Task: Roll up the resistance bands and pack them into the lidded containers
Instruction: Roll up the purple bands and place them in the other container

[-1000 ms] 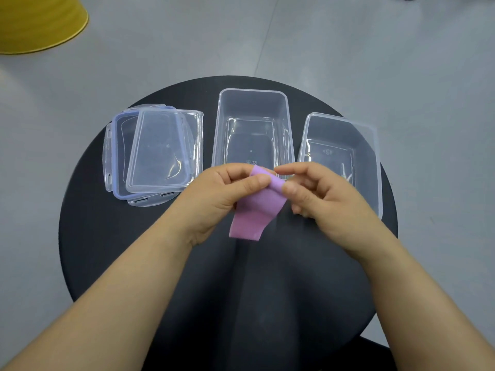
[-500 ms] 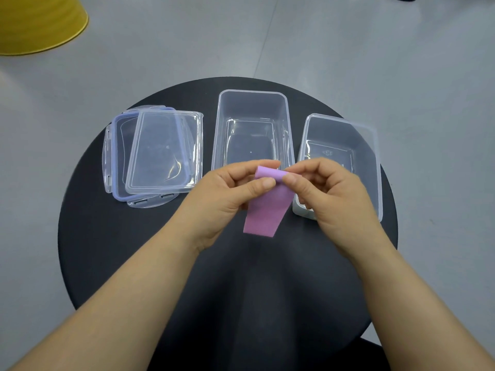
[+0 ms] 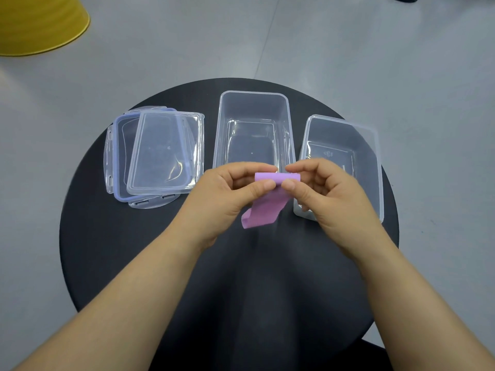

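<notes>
Purple resistance band, partly rolled, is pinched at each end of its roll by the left hand and right hand, just near of two open containers (lids stacked left). Even thumb pressure should keep the roll tight.

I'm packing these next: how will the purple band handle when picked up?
Probably floppy: the purple band hangs limp below its rolled end. It would likely unroll if released, since the left hand and right hand both pinch it. Seemingly light: pinches alone carry it.
</notes>
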`<state>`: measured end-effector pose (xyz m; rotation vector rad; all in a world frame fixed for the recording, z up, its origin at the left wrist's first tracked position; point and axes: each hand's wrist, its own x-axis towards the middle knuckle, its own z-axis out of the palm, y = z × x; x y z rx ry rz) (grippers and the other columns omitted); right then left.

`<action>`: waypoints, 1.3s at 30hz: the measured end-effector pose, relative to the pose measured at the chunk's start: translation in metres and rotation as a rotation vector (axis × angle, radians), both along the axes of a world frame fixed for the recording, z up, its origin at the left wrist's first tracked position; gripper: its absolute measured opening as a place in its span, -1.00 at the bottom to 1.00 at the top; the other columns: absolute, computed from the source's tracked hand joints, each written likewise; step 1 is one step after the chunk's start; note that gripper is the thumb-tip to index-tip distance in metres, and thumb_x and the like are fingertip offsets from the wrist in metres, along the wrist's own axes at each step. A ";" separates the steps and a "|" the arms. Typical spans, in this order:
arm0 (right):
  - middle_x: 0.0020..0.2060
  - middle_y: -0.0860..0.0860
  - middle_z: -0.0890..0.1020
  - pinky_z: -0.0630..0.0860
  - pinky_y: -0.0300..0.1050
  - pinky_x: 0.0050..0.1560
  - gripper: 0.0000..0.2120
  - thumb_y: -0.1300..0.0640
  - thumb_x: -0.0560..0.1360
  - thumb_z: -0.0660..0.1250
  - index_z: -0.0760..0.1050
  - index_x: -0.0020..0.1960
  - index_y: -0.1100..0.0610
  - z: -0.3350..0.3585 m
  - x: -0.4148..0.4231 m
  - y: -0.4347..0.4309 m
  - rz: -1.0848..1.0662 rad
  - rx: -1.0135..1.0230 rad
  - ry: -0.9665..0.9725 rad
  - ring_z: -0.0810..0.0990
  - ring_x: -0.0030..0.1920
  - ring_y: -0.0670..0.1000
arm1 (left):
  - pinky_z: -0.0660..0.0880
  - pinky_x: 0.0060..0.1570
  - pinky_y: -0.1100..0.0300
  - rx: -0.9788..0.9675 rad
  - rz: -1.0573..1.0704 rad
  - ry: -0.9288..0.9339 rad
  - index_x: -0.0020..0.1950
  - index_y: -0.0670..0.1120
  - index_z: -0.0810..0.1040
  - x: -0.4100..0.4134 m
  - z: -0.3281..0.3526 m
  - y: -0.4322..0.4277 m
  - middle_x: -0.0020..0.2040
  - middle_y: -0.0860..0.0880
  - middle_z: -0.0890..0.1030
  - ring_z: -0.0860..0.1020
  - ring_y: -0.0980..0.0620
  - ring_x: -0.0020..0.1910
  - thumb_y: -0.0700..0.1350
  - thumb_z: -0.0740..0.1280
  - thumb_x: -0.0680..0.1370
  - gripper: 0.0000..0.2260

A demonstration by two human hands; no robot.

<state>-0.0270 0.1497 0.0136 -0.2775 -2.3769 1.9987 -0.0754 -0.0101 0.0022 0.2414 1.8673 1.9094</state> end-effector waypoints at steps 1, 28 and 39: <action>-0.37 -0.19 0.58 0.43 -0.33 -0.20 -0.88 -0.04 0.37 0.36 0.55 -0.12 -0.05 0.000 0.000 0.000 0.011 0.003 -0.019 0.49 -0.34 -0.22 | 0.55 0.05 0.22 0.001 0.003 0.006 -0.04 0.04 0.63 0.000 0.000 0.000 -0.09 0.02 0.71 0.65 0.08 -0.03 -0.20 0.40 0.44 -0.84; -0.30 0.06 0.64 0.57 0.05 -0.04 -0.74 -0.18 0.27 0.33 0.60 -0.20 -0.02 -0.003 -0.001 -0.002 0.030 0.048 -0.079 0.58 -0.26 0.03 | 0.57 -0.02 0.27 -0.066 0.002 0.060 -0.08 -0.02 0.65 0.003 0.005 0.000 -0.12 -0.02 0.70 0.65 0.07 -0.09 -0.24 0.44 0.42 -0.85; -0.22 -0.03 0.67 0.59 -0.20 -0.12 -0.89 0.01 0.33 0.41 0.58 -0.14 -0.05 -0.004 0.000 0.002 0.038 -0.018 -0.045 0.61 -0.18 -0.12 | 0.58 0.03 0.16 -0.093 -0.024 0.017 -0.06 0.01 0.65 0.003 0.006 -0.001 -0.13 -0.03 0.70 0.66 0.05 -0.10 -0.14 0.41 0.47 -0.91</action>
